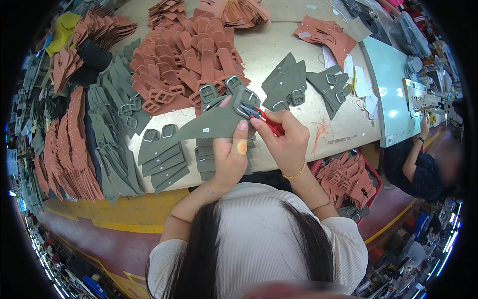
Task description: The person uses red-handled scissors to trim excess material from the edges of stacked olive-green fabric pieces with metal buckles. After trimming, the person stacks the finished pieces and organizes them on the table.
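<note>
My left hand [230, 158] holds up a dark green strap piece with buckles [211, 124], its thumb pressed on the front and its other fingers mostly hidden behind. A tan bandage wraps that thumb. In my right hand [288, 144] are small red-handled nippers [273, 122], gripped near the piece's right end. Their dark jaws meet the piece beside a metal buckle; whether they close on anything is too small to tell. Beneath my hands lies a stack of similar green pieces [203, 162]. Another green stack [162, 159] sits to its left, buckles at the top.
Terracotta buckled pieces [186, 60] heap across the table's far side. More green pieces [286, 82] rest right of my hands. Long terracotta [72, 149] and green bundles [112, 159] line the left. A red crate [348, 182] stands below the right edge; a person [423, 164] sits beyond.
</note>
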A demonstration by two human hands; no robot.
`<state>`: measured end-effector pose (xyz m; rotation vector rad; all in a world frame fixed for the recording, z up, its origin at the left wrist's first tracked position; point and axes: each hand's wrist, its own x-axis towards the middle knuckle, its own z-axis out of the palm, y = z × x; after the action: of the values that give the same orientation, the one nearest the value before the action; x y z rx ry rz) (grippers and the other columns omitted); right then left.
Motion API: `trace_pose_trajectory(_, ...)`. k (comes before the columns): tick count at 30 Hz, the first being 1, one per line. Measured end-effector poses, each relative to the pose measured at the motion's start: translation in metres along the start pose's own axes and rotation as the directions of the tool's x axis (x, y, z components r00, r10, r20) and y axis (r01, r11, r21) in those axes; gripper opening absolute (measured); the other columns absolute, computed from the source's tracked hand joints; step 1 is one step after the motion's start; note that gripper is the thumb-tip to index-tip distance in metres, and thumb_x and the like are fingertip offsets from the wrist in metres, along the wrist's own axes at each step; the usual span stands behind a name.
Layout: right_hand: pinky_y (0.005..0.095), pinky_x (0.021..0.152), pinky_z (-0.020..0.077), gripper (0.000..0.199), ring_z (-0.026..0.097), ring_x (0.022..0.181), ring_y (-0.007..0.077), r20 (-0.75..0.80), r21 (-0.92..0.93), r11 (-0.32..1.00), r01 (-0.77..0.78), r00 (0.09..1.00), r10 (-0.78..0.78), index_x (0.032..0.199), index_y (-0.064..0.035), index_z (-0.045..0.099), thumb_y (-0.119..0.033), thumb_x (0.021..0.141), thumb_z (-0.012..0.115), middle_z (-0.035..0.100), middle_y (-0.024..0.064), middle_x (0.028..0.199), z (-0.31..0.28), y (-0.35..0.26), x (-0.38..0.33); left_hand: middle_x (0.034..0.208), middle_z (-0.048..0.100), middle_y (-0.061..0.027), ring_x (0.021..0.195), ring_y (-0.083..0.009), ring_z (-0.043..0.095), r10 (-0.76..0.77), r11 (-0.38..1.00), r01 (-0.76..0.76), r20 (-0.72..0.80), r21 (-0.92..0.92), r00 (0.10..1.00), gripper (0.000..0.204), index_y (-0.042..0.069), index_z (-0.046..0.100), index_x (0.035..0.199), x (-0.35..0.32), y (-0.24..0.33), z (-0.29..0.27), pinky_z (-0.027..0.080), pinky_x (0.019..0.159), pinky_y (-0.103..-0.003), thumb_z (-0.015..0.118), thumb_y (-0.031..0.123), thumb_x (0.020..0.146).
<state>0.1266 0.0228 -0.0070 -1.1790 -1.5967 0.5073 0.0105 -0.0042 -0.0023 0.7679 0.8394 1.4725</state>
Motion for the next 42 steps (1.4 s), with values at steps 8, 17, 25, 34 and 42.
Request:
trace_pose_trajectory(8,0.0258,0.049,0.0493,0.026,0.062,0.053,0.0174,0.013,0.005,1.000,-0.006,1.000,0.006,0.081,0.0016,0.061,-0.011,0.070,0.081,0.062,0.0115,0.067,-0.003,0.002,0.001,0.126,0.046,-0.0130,0.115,-0.0183,0.050,0.050,0.997,-0.053,0.054,0.063,0.997,0.048,-0.002,0.019,0.142,0.000,-0.001,-0.001,0.044,0.099,-0.036,0.037,0.011,0.100)
trace_pose_trajectory(17,0.0201,0.066,0.0481,0.031,0.058,0.075,0.0070,0.128,0.630,0.690,-0.356,0.924,0.359,0.098,-0.0013,0.054,-0.010,0.078,0.077,0.062,0.0046,0.086,-0.020,0.021,0.007,0.126,0.048,-0.0119,0.116,-0.0206,0.051,-0.019,0.999,0.018,-0.029,-0.037,0.999,0.042,0.000,0.030,0.138,0.002,0.010,-0.003,0.046,0.098,-0.037,0.040,0.011,0.099)
trace_pose_trajectory(25,0.0273,0.069,0.0483,0.047,0.059,0.078,0.0150,0.512,0.256,0.959,-0.119,0.858,-0.030,0.115,-0.0068,0.059,0.004,0.070,0.070,0.062,0.0052,0.096,-0.035,0.019,0.023,0.104,0.061,-0.0167,0.081,-0.0252,0.066,-0.315,0.944,0.316,0.024,-0.098,0.949,0.040,-0.003,0.042,0.127,0.011,0.026,-0.027,0.057,0.068,-0.034,0.048,0.015,0.092)
trace_pose_trajectory(34,0.0217,0.055,0.0385,0.016,0.048,0.060,0.0060,0.417,0.352,0.875,-0.333,0.893,0.171,0.092,-0.0014,0.063,-0.010,0.081,0.070,0.055,-0.0011,0.066,-0.020,0.020,0.025,0.081,0.063,-0.0140,0.068,-0.0200,0.063,-0.343,0.921,0.300,0.154,0.250,0.927,0.059,-0.003,0.057,0.099,0.015,0.033,-0.074,0.051,0.060,-0.028,0.047,0.054,0.090)
trace_pose_trajectory(42,0.0173,0.052,0.0327,0.021,0.040,0.060,0.0014,0.565,0.546,0.541,-0.640,0.758,0.326,0.093,-0.0031,0.057,-0.021,0.089,0.066,0.050,-0.0049,0.072,-0.016,0.016,0.024,0.094,0.064,-0.0091,0.086,-0.0134,0.061,-0.247,0.887,0.181,0.106,0.424,0.963,0.040,-0.002,0.060,0.106,0.012,0.048,-0.038,0.048,0.077,-0.028,0.066,0.032,0.086)
